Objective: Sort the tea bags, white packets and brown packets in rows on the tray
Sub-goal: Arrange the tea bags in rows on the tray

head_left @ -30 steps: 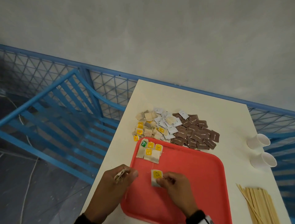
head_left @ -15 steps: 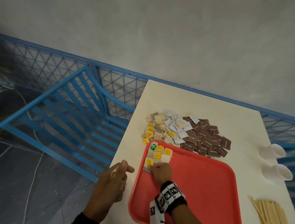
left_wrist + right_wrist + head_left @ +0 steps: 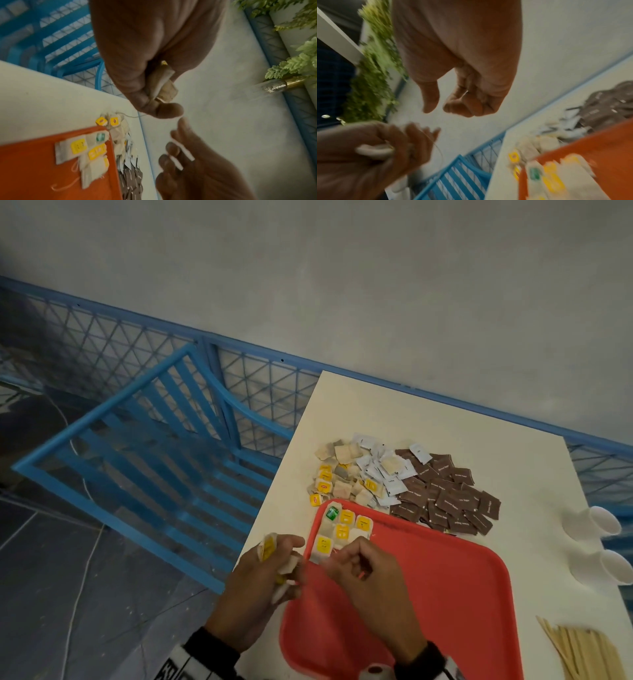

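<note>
A red tray (image 3: 445,611) lies on the white table, with several tea bags (image 3: 339,532) in its far left corner. Beyond it lie loose tea bags (image 3: 339,474), white packets (image 3: 387,470) and brown packets (image 3: 445,501). My left hand (image 3: 274,573) hovers at the tray's left edge and grips a few tea bags (image 3: 164,83) between thumb and fingers. My right hand (image 3: 356,563) hangs just right of it above the tray, fingers curled, thumb apart (image 3: 447,106), with nothing plainly held. Both wrist views are blurred.
Two white paper cups (image 3: 592,525) lie on their sides at the table's right edge. Wooden stirrers (image 3: 589,655) sit at the near right. A blue chair (image 3: 154,446) stands left of the table, with a blue mesh railing behind.
My right hand set a tea bag down with the group in the tray's corner, let go and drew back toward my left hand. The left hand still holds its tea bags.
</note>
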{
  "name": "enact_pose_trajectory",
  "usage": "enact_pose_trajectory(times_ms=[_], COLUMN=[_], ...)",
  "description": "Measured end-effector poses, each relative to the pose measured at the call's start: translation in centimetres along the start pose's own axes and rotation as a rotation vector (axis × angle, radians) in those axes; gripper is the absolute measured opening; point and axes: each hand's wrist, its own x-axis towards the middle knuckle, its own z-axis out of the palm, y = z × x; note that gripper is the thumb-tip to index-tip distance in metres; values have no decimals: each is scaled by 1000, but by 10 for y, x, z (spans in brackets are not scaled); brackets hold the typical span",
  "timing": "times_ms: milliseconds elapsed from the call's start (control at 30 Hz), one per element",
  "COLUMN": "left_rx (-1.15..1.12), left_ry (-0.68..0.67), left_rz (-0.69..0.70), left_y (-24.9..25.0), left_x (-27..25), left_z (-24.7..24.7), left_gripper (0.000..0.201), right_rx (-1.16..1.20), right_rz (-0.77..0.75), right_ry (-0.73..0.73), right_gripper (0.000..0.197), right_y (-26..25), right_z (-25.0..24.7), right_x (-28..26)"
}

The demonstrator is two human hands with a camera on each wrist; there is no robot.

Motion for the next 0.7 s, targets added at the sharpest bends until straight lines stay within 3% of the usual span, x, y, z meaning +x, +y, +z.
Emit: enact_pose_trajectory(times_ms=[67, 167, 233, 333, 433, 533, 700], left_rx=[-56, -138, -129, -98, -111, -80, 57], left_ry=[-21, -46, -66, -113, -111, -101, -130], left_rz=[-47, -117, -133, -149, -160, -158, 24], left_y=[-3, -7, -12, -19, -21, -21, -14], left_x=[-1, -5, -7, -11, -15, -19, -20], left_z=[11, 27, 35, 45, 52, 57, 63], left_gripper=[29, 28, 26, 31, 34, 33, 42], right_rx=[-120, -341, -366, -340, -118, 164, 157], right_rz=[-175, -377, -369, -358, -256, -83, -44], right_ry=[-54, -112, -113, -87, -92, -141, -124], right_gripper=[24, 44, 40, 16, 4, 8, 12], right_y=[-18, -17, -14, -11, -18, -26, -35], right_z=[-9, -18, -23, -31, -48, -71, -99], right_x=[-12, -18, -17, -20, -24, -20, -17])
